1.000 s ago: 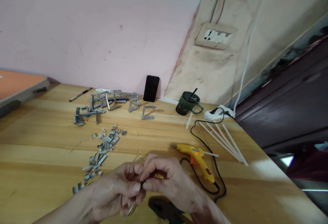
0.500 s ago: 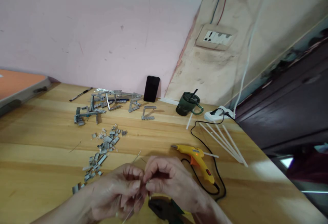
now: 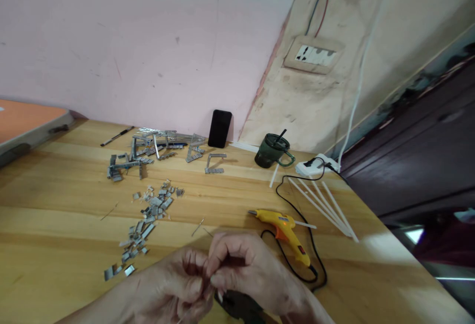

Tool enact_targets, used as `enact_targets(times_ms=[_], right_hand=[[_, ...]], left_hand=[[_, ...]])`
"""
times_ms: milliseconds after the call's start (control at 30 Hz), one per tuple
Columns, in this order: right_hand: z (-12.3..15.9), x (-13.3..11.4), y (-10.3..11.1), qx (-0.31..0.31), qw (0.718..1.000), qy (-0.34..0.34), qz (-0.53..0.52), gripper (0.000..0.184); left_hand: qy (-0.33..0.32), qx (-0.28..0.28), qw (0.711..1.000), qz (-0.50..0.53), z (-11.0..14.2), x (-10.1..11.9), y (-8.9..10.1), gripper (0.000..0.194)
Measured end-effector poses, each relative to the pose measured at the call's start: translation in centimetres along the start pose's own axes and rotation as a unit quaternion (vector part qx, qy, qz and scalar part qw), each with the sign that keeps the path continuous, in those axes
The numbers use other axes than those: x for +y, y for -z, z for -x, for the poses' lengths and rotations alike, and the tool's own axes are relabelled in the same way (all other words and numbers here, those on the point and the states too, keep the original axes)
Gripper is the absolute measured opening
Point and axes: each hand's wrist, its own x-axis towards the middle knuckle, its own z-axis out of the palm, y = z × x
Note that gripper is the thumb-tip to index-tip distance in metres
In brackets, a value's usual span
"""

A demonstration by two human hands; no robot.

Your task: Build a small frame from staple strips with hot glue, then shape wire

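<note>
At the table's near edge, my left hand (image 3: 178, 282) and my right hand (image 3: 247, 269) meet with fingertips pinched together. A thin wire-like strand (image 3: 180, 321) pokes out below my left hand; most of it is hidden by the fingers. The fingertips of my right hand close on the same spot, and what lies between them is too small to make out. Beneath my right hand lies a dark tool that looks like pliers (image 3: 237, 306), partly covered. Two fine wire pieces (image 3: 198, 227) rest just beyond the hands.
Small grey metal pieces (image 3: 156, 208) lie scattered at left, with assembled metal frames (image 3: 143, 153) behind. A yellow glue gun (image 3: 287, 230) with its cord lies at right, near white glue sticks (image 3: 326, 210), a power strip (image 3: 317, 164) and a green mug (image 3: 272, 151). A phone (image 3: 219, 128) leans on the wall.
Both hands have moved slightly down toward me, still pinched together. Less of the strand shows below my left hand, and a metal piece beside my left forearm has come into view.
</note>
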Motion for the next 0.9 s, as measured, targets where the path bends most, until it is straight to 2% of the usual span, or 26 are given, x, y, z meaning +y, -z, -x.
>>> enact_targets(times_ms=[233, 400, 533, 700, 900], right_hand=[[-0.1, -0.4, 0.0, -0.007, 0.999, 0.024, 0.042, 0.018], [-0.3, -0.7, 0.6, -0.008, 0.998, 0.055, 0.019, 0.022], [-0.2, -0.9, 0.6, 0.002, 0.997, 0.064, 0.046, 0.021], [-0.1, -1.0, 0.1, 0.02, 0.995, 0.058, 0.072, 0.018], [-0.1, -0.6, 0.3, 0.034, 0.995, 0.048, 0.082, 0.009]], left_hand=[[0.01, -0.006, 1.0, 0.003, -0.1, 0.0, -0.3, 0.028], [-0.008, -0.005, 1.0, 0.007, 0.0, 0.0, -1.1, 0.03], [-0.015, -0.004, 1.0, 0.007, 0.0, 0.1, -1.5, 0.03], [-0.02, 0.023, 0.999, 0.011, 0.0, 0.1, -1.2, 0.031], [-0.075, 0.068, 0.995, -0.016, -0.1, -0.5, -0.4, 0.028]])
